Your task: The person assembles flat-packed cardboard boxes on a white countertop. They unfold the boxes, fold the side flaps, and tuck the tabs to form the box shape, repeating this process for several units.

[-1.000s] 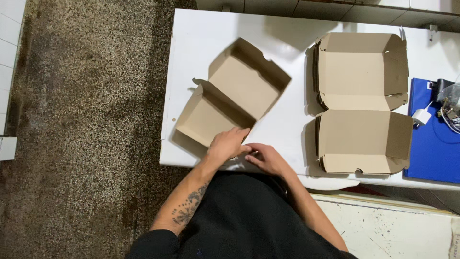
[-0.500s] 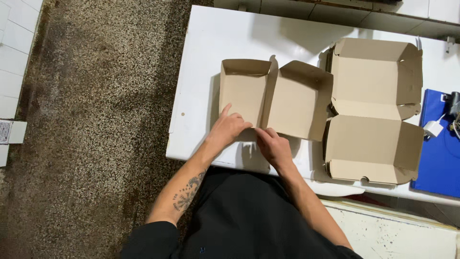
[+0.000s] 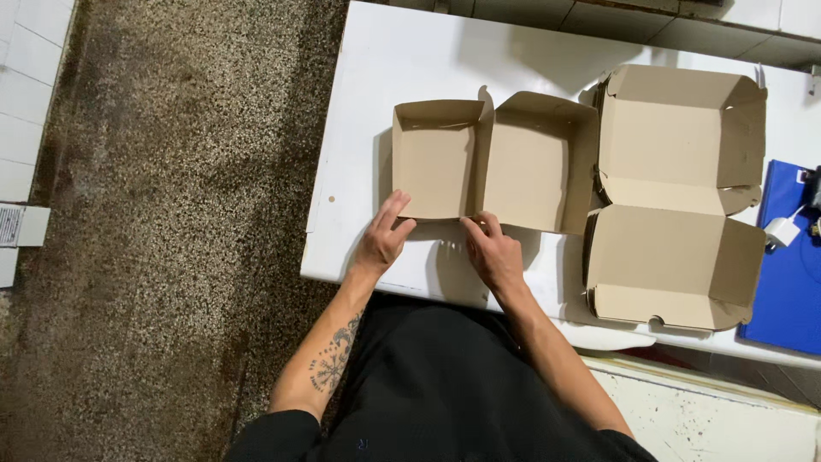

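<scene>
Cardboard box (image 3: pixel 492 162) lies open, long axis left-right; both hands' spread fingers (image 3: pixel 395 214) touch its near edge.

Blue folder (image 3: pixel 791 282) (right edge) cut off

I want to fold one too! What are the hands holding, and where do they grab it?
Both hands, left hand and right hand, touch the open cardboard box at its near edge; whether they truly grip it cannot be told.

box (image 3: pixel 492 162): matt brown cardboard | table (image 3: pixel 402 77): smooth white | floor (image 3: pixel 171 214): speckled stone
</scene>
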